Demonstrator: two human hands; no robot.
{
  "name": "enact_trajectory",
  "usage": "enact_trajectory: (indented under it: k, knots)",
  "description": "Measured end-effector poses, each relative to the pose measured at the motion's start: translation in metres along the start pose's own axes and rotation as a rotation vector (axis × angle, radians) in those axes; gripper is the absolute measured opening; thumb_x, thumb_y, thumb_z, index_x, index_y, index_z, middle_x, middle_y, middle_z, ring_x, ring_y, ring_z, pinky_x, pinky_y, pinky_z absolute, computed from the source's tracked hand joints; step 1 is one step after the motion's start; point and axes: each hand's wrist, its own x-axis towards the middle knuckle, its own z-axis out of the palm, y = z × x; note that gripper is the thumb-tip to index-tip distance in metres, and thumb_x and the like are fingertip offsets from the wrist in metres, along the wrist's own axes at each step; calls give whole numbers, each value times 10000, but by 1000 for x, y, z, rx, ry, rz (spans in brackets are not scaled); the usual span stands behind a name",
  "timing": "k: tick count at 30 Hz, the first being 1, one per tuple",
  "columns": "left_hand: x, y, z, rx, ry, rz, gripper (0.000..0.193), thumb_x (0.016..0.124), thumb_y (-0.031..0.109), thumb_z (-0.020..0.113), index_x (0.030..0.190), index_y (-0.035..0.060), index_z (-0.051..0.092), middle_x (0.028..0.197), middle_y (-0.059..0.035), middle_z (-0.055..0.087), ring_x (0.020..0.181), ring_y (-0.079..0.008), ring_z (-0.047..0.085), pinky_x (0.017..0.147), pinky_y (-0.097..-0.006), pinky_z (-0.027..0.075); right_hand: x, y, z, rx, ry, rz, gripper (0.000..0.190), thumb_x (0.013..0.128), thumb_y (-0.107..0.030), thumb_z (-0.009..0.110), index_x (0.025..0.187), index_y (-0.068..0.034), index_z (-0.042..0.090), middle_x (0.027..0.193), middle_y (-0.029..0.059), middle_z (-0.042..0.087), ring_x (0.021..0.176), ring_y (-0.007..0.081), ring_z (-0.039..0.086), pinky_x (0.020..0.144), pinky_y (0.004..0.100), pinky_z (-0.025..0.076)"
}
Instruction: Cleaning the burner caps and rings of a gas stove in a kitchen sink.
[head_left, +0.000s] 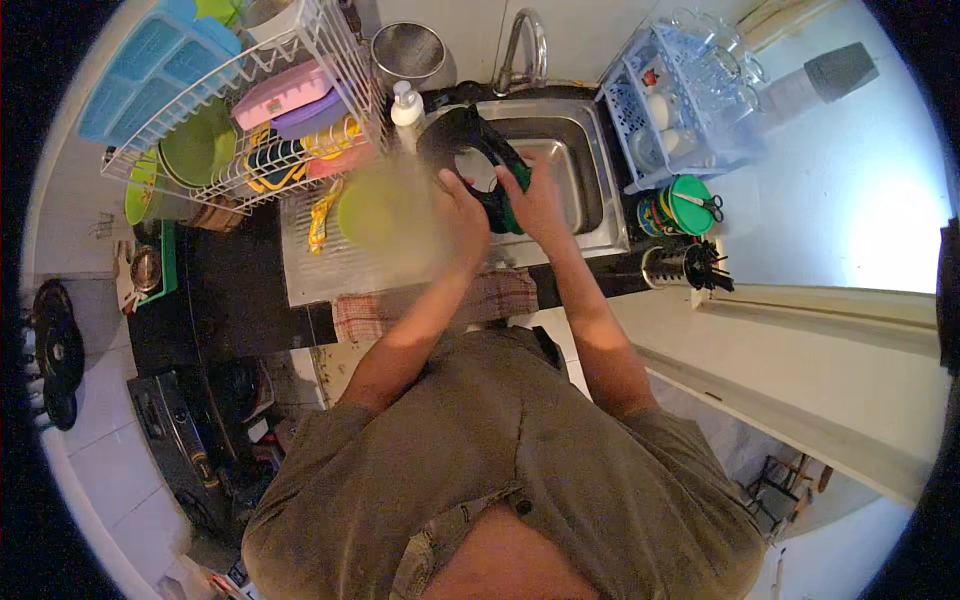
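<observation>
A black ring-shaped object with green parts (491, 139), perhaps a lid or a part of an appliance, is tilted over the left side of the steel sink (611, 195). My left hand (465, 214) grips its lower left edge, and my right hand (534, 199) grips the green part on its right. Left of my left hand, a blurred yellow-green round thing (365, 210) is over the ribbed drainboard (304, 277). A yellow packet (321, 217) lies on that board. The chrome faucet (531, 45) stands behind the sink.
A white wire dish rack (225, 75) holds plastic containers at the left. A pump bottle (407, 109) and a mesh strainer (409, 52) stand behind. On the right are a blue plastic rack (630, 135), a green-lidded tub (690, 214) with scissors (701, 201), and a cutlery holder (664, 268). A checked cloth (495, 294) lies in front.
</observation>
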Motion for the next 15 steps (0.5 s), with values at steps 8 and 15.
enact_trajectory:
  k: [8, 15]
  knots:
    - [14, -59, -5, 402, 244, 271, 577, 1060, 448, 267, 1005, -36, 577, 941, -244, 620, 904, -407, 593, 852, -485, 420, 9, -44, -55, 75, 283, -125, 498, 897, -353, 704, 1190, -7, 496, 1023, 238, 644, 956, 385, 636, 833, 430, 495]
    - [-3, -5, 14, 330, 159, 210, 583, 1060, 458, 252, 955, -16, 574, 936, -223, 614, 906, -390, 584, 847, -481, 416, -6, 16, 6, -64, 257, -161, 465, 900, -346, 697, 1189, -33, 511, 990, 259, 639, 942, 424, 637, 804, 462, 494]
